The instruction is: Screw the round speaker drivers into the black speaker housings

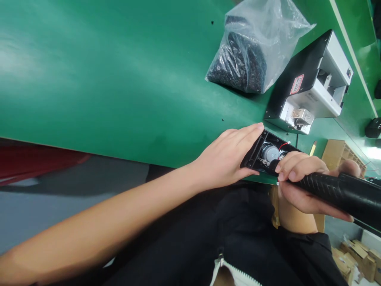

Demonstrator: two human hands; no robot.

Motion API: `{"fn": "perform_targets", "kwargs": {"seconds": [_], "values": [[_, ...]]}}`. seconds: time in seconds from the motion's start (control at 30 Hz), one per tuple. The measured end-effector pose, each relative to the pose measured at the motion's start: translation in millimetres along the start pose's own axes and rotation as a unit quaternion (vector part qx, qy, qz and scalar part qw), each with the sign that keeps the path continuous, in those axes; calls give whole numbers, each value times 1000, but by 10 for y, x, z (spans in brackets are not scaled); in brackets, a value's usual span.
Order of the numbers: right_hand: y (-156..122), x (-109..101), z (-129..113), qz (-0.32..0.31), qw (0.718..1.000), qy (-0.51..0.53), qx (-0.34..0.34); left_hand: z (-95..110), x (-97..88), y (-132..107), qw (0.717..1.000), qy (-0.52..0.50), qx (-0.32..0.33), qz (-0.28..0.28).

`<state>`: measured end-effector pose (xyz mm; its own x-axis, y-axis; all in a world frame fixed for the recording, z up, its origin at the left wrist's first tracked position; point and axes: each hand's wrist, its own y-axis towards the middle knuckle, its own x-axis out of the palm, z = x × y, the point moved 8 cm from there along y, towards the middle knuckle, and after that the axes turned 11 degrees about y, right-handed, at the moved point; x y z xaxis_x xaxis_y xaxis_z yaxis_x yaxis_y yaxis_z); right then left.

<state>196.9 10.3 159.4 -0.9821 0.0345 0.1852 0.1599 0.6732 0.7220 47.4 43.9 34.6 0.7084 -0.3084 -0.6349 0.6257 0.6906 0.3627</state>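
My left hand (228, 157) grips the end of a black speaker housing (253, 159), its fingers on the far side and its thumb on the near side. Inside the housing sit a round silver speaker magnet (270, 153) and a red wire. My right hand (306, 174) is wrapped round a black electric screwdriver (336, 190). The tool lies tilted, its tip end down at the housing near the speaker magnet. Whether the bit sits in a screw is hidden. Part of the housing is covered by my right fingers.
On the green table (104, 87), a clear plastic bag (247, 51) of small black screws lies beyond my hands. Right of it stands a black and silver screw feeder (300, 87). A cardboard box (335, 155) with compartments is at the right. Cartons (360, 254) lie on the floor.
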Motion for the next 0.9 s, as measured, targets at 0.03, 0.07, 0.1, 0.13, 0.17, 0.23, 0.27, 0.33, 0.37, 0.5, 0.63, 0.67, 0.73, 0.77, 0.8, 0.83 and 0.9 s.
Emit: {"fn": "perform_targets", "kwargs": {"seconds": [0.03,0.07,0.1,0.13,0.17,0.23,0.27,0.33,0.37,0.5,0.63,0.67,0.73,0.77,0.8,0.83,0.9], "values": [[-10,-30,3,-3,1000,1,5,4,3,0,1000,-1,-1,-3],[-25,-64,5,-8,1000,-1,11,6,2,-3,1000,-3,-1,-9],[-42,-99,8,-14,1000,-10,21,6,-4,-12,1000,-5,-1,-18],[-61,-127,15,-23,999,-28,34,-1,-19,-26,1000,-4,-1,-30],[-79,-148,22,-33,997,-53,46,-16,-56,-43,999,-2,-1,-37],[-102,-171,19,-40,993,-96,57,-80,-194,-80,999,12,-2,-36],[-104,-168,10,-36,992,-104,55,-130,-283,-93,999,25,-5,-32],[-95,-142,-11,-17,995,-86,43,-270,-450,-101,997,68,-25,-28],[-86,-128,-21,-2,997,-64,35,-357,-516,-94,994,100,-45,-29],[-61,-93,-11,12,999,-20,24,-616,-627,-35,973,192,-123,-24],[-61,-126,18,-14,998,-57,27,-673,-598,20,970,195,-148,3],[-61,-135,23,-13,997,-71,25,-686,-595,26,969,193,-156,5],[-55,-115,30,-13,996,-81,19,-708,-601,37,967,189,-171,8],[-51,-93,27,-10,998,-67,12,-716,-602,43,966,188,-175,6],[-47,-72,19,-2,999,-42,3,-721,-602,48,966,189,-177,3],[-44,-55,14,9,1000,-14,-4,-727,-599,52,965,190,-179,0],[-46,-34,14,33,999,20,-7,-740,-593,49,964,192,-184,1]]}}
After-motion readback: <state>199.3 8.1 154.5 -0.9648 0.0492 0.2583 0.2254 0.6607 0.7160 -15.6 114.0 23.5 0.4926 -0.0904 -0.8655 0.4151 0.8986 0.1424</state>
